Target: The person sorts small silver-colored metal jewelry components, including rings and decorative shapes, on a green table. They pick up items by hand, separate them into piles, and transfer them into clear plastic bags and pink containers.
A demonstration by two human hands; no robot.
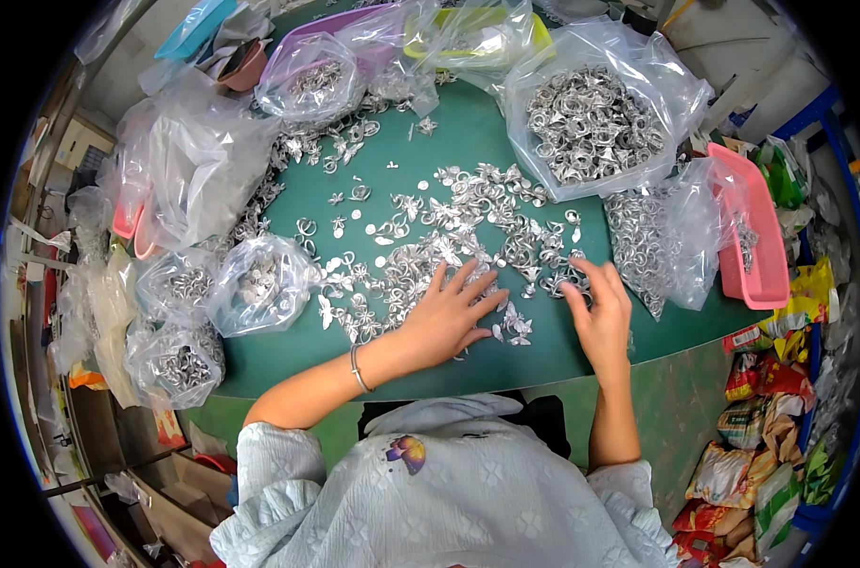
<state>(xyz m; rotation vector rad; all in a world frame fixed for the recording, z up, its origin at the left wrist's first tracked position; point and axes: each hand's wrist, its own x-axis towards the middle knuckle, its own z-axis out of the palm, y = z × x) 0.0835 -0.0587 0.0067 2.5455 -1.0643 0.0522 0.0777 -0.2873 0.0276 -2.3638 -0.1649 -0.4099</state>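
Note:
A loose heap of small silver-coloured metal pieces [416, 270], many shaped like rings, flowers or butterflies, spreads over the middle of the green table. My left hand [446, 320] lies palm down on the heap's near edge, its fingers spread over the pieces. A metal bangle [358, 367] circles that wrist. To the right, my right hand [602, 310] is at a smaller cluster of silver pieces [551, 256]. Its thumb and index finger are bent and apart, with the tips close to ring-shaped pieces; no piece shows clearly held between them.
A large clear bag [595, 128] full of silver pieces stands back right, beside another filled bag [635, 241] and a pink tray [759, 237]. Smaller open bags [264, 284] crowd the left. Purple [292, 43] and yellow-green [534, 36] basins line the table's far edge [463, 95].

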